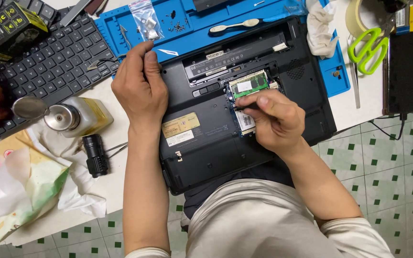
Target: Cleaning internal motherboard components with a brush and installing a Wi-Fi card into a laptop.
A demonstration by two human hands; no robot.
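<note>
Our lap in pale trousers [264, 224] sits closest to us, at the bottom of the view, and our two bare arms reach up from it to the table. On that table lies a black laptop [206, 143], turned upside down, with its near edge hanging over the table's edge toward us. A small door on its back is off, and we can see a green memory card [248, 85] inside the open slot. Our right hand [273, 119] rests over that slot, with the fingers pinched tight around a thin dark tool; we cannot tell what kind of tool it is. Our left hand [139, 88] rests on the laptop's far left corner, fingers curled loosely, holding nothing that we can see. Behind the laptop is a blue work mat [178, 28] with tiny screws, a little plastic bag and a pale spoon-shaped stick [235, 25] on it. Left of the mat sits a black keyboard [48, 62], and nearer to us a bottle with a metal top [75, 116], a small black flashlight [94, 155] and some crumpled tissues [80, 191]. To the right we see green scissors [370, 48], a white cloth [322, 28] and a black box with a cord [405, 71]
</note>
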